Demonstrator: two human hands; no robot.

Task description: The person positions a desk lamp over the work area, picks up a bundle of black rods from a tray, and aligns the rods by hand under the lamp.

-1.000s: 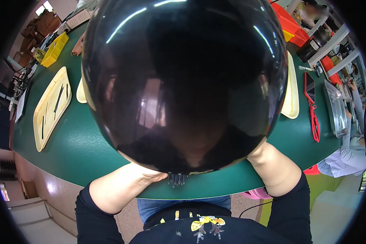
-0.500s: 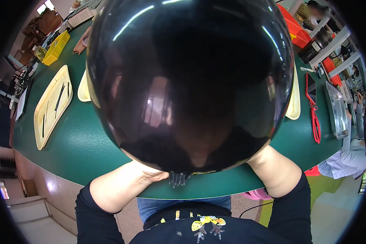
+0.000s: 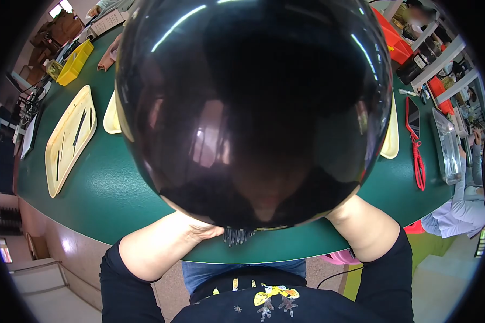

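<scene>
Though the black ball [image 3: 253,118] barely shifted, the left hand [image 3: 206,230], right hand [image 3: 338,213] and bristles [image 3: 236,237] stayed beneath it, suggesting steady work; I could not tell either grip.

Worn on the head, looking forward and steeply down over the green worktop [image 3: 113,188]; set very close to a glossy black round object [image 3: 258,113] blocking the centre; wide and round-edged, taking in both forearms [image 3: 159,245] and, lowest, the shirt [image 3: 323,301].
</scene>
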